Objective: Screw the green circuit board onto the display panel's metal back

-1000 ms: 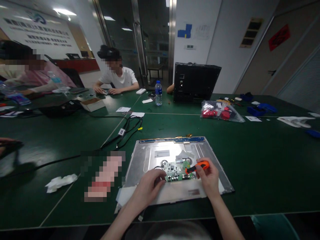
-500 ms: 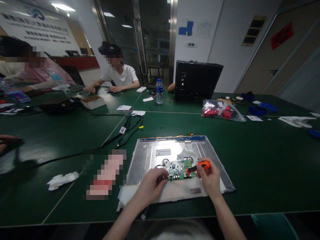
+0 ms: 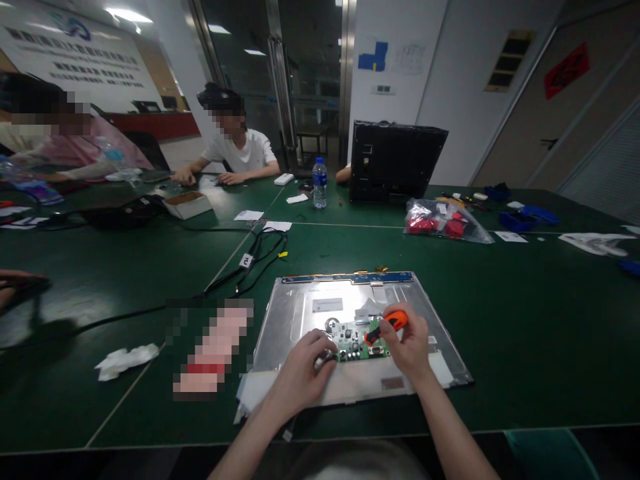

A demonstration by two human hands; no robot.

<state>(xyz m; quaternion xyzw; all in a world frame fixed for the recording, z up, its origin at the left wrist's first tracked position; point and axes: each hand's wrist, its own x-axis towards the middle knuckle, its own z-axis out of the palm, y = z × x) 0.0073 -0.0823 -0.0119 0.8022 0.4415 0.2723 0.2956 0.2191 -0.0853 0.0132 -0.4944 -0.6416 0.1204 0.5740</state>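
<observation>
The screwdriver [image 3: 384, 326] tip was hidden behind the right hand [image 3: 407, 347]; a pixelated patch [image 3: 213, 350] covered something on the desk [image 3: 525, 320].

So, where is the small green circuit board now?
The green circuit board lies on the metal panel back, low in the head view, between the left hand and right hand.

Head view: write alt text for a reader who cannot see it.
A person's right hand holds an orange-handled screwdriver over a small green circuit board on the metal back of a flat panel, while the left hand rests at the board's left edge. The panel lies on a green table, where other people sit at the far side.
</observation>
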